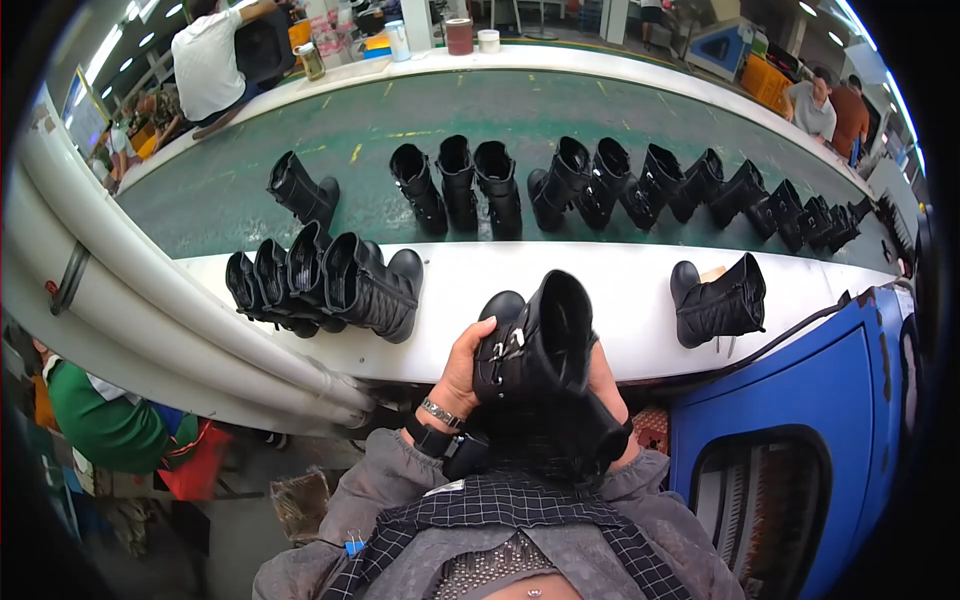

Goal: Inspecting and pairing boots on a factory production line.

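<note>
green surface [480, 105], white ledge [625, 300] — left hand [463, 368], right hand [607, 388] half-curled around black boot [543, 352]

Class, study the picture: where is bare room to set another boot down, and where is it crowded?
White ledge: the patch between the held footwear and the single boot at right. Green surface: the strip between the boot row and the far white edge. Crowded: the boot cluster at left, and the row's right end.

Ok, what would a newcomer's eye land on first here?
Probably the black, silver-buckled boot in the centre, held between the left hand and right hand. Next, the row of black boots across the long green surface beyond the white ledge. Then the bright blue, dark-windowed machine at lower right.
</note>
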### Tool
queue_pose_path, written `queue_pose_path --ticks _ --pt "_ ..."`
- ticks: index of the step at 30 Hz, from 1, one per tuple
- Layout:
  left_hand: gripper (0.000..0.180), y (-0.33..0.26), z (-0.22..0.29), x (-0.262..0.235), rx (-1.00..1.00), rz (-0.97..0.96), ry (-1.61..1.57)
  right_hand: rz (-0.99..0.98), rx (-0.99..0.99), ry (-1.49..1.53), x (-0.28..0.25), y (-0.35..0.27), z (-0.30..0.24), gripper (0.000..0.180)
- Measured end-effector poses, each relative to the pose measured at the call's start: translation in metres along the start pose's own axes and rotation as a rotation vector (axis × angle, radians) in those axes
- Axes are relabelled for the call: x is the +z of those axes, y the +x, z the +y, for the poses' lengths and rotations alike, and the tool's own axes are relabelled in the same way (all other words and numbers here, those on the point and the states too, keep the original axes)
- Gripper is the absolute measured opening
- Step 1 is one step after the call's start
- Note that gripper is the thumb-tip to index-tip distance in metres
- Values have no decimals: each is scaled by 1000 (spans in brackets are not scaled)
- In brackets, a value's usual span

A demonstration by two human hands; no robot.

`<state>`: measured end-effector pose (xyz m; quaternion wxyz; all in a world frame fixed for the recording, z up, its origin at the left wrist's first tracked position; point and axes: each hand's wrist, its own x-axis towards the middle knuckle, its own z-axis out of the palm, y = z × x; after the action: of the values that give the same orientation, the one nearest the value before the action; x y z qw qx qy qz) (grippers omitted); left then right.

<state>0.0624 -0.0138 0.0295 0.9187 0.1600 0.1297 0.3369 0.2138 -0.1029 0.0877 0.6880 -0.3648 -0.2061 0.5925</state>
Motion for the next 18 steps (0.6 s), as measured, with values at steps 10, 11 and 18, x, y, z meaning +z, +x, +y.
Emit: queue_pose_path --ticks 10,11,18 --pt "36 -8 -5 12 243 67 -41 -373 157 673 -31 13 1 52" --pt "36 -11 -2 13 283 80 -15 -428 159 799 -39 17 -1 53" --pt "36 -23 -3 10 344 74 -60 112 43 189 -69 16 10 31"
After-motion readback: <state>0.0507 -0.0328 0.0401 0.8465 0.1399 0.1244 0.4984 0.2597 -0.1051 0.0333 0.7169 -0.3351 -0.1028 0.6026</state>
